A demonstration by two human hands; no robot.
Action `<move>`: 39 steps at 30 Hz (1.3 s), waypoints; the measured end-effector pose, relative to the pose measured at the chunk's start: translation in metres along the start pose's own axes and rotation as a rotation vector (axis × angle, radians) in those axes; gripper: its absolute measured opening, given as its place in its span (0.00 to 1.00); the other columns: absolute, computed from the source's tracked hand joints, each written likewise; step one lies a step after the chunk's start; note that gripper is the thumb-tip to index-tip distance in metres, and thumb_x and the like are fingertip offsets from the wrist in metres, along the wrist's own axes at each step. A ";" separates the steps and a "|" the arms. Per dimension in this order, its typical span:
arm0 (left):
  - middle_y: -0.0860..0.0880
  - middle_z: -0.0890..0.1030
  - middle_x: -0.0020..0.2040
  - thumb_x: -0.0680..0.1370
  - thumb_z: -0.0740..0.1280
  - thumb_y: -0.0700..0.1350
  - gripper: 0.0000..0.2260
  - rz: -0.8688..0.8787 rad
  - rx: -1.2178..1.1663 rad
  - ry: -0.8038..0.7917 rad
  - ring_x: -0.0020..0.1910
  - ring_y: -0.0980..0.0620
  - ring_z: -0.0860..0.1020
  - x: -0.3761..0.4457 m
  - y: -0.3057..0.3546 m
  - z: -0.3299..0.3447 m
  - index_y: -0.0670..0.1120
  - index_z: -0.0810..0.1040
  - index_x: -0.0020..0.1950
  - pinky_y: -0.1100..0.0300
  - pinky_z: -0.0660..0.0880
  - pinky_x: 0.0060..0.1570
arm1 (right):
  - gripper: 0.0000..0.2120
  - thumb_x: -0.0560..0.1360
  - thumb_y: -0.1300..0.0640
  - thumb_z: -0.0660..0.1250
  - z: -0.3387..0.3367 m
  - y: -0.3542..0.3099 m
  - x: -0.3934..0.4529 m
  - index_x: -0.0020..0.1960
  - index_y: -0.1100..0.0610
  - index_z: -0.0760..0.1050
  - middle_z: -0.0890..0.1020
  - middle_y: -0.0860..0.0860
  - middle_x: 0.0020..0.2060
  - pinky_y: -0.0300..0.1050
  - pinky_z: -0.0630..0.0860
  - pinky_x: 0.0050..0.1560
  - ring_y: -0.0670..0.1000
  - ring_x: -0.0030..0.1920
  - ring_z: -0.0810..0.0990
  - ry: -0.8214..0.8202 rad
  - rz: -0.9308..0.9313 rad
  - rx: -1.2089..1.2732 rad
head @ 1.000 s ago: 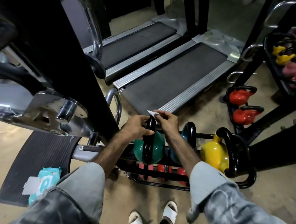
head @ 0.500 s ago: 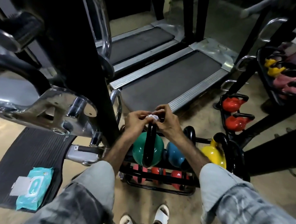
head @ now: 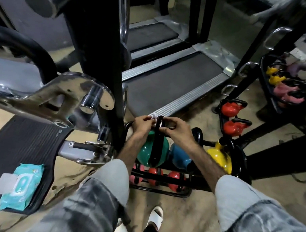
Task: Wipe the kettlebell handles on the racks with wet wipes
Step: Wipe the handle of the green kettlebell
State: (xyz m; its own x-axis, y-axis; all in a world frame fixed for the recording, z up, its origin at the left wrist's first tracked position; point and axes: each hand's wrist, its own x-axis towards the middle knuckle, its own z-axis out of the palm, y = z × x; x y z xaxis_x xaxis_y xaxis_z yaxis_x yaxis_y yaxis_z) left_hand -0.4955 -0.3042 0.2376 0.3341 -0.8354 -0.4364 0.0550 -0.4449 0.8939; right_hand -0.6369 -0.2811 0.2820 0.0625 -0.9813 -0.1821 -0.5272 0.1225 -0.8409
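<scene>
**Both hands at the top of the green kettlebell's handle**

The left hand (head: 141, 126) has its fingers curled, pinching a small white wet wipe (head: 154, 116) against the top of the black looped handle (head: 158, 132) of the green round kettlebell (head: 145, 153). The right hand (head: 172, 128) meets it from the other side, fingers curled round the same handle top; how much of the wipe it also holds cannot be told. The two hands sit touching or nearly so, with the handle between them.

The handle's loop runs lengthwise away from the person and down toward them, so its long arc lies below and nearer than the hands. Judging by this, the rest of the wiping would travel down along that arc, and the left hand, which has the wipe, is best placed for it.

The green kettlebell sits on the upper tier of a low black metal rack (head: 162, 191), with a blue kettlebell (head: 179, 157) just beside it and a yellow kettlebell (head: 219, 157) further right. A light blue wet wipe pack (head: 21, 186) lies on a black ribbed mat (head: 23, 144) well apart, to the left.
</scene>
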 end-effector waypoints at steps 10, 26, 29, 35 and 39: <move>0.41 0.85 0.46 0.74 0.72 0.49 0.12 0.099 0.207 0.001 0.48 0.46 0.83 0.010 -0.007 0.001 0.41 0.84 0.50 0.53 0.79 0.53 | 0.23 0.67 0.56 0.79 0.000 -0.001 0.003 0.60 0.46 0.80 0.86 0.46 0.46 0.48 0.81 0.55 0.45 0.48 0.85 -0.047 0.021 -0.064; 0.45 0.81 0.31 0.70 0.69 0.28 0.07 -0.389 -0.494 -0.136 0.29 0.50 0.80 -0.017 -0.014 0.002 0.40 0.80 0.37 0.59 0.79 0.32 | 0.22 0.71 0.58 0.76 0.000 -0.014 -0.012 0.63 0.48 0.79 0.85 0.47 0.49 0.43 0.80 0.56 0.44 0.48 0.83 -0.013 0.028 -0.063; 0.45 0.80 0.33 0.72 0.66 0.29 0.08 -0.420 -0.558 -0.206 0.26 0.52 0.79 -0.022 -0.015 -0.003 0.39 0.80 0.44 0.63 0.77 0.26 | 0.21 0.69 0.56 0.77 0.003 -0.009 -0.009 0.60 0.45 0.80 0.85 0.48 0.45 0.48 0.81 0.56 0.46 0.46 0.85 0.003 0.035 -0.055; 0.49 0.83 0.30 0.74 0.60 0.26 0.15 -0.289 -0.494 -0.295 0.29 0.56 0.81 -0.037 -0.021 -0.016 0.42 0.81 0.42 0.66 0.77 0.29 | 0.21 0.68 0.55 0.78 0.006 -0.002 -0.006 0.60 0.43 0.79 0.86 0.48 0.44 0.49 0.81 0.55 0.46 0.46 0.85 0.011 0.030 -0.042; 0.42 0.82 0.35 0.71 0.63 0.25 0.11 -0.288 -0.521 -0.167 0.35 0.45 0.80 -0.027 -0.009 0.001 0.38 0.81 0.42 0.56 0.79 0.38 | 0.20 0.68 0.56 0.77 0.007 -0.004 -0.005 0.58 0.42 0.80 0.85 0.46 0.44 0.49 0.81 0.54 0.46 0.46 0.85 0.027 0.023 -0.057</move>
State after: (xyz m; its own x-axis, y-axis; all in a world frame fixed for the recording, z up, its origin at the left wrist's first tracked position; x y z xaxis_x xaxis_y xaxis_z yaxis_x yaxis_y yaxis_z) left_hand -0.5058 -0.2778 0.2414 0.0881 -0.7633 -0.6400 0.5872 -0.4792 0.6523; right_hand -0.6296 -0.2760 0.2823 0.0274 -0.9820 -0.1869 -0.5757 0.1373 -0.8060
